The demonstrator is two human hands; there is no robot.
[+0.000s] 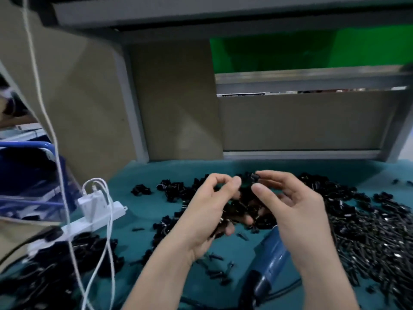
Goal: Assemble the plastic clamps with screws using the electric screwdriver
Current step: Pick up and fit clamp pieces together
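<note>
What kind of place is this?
Probably a factory workbench for putting small parts together: heaps of black plastic clamps, a big pile of screws, and a blue electric screwdriver lying on the green mat.

The left hand [207,211] and right hand [297,211] were bare. The left forearm [161,276] and right forearm [324,276] were bare too. Nails were short.

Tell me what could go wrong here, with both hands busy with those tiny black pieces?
The small clamp pinched at the fingertips of the right hand could slip and get lost among the look-alike loose clamps on the mat. The left hand holds several black parts; one might spill. The right forearm is above the blue screwdriver and might nudge it into the screws.
</note>
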